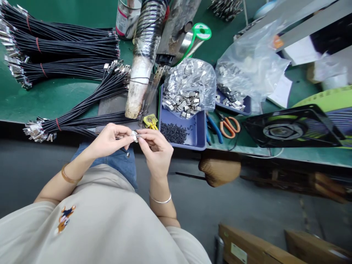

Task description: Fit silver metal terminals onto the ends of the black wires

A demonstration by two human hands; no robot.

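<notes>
My left hand and my right hand meet just in front of the green bench edge, fingers pinched together. Between their fingertips sits a small metal clip, joined to a thin black cable that runs under my left hand. A bundle of black cables tipped with metal clips lies on the bench just beyond my left hand. Right of my hands stands a blue tray holding small black pieces and a clear bag of metal clips.
More cable bundles lie at the back left. A wrapped duct and a solder spool stand behind my hands. Orange-handled scissors, blue-handled pliers, a black fan and another plastic bag lie to the right.
</notes>
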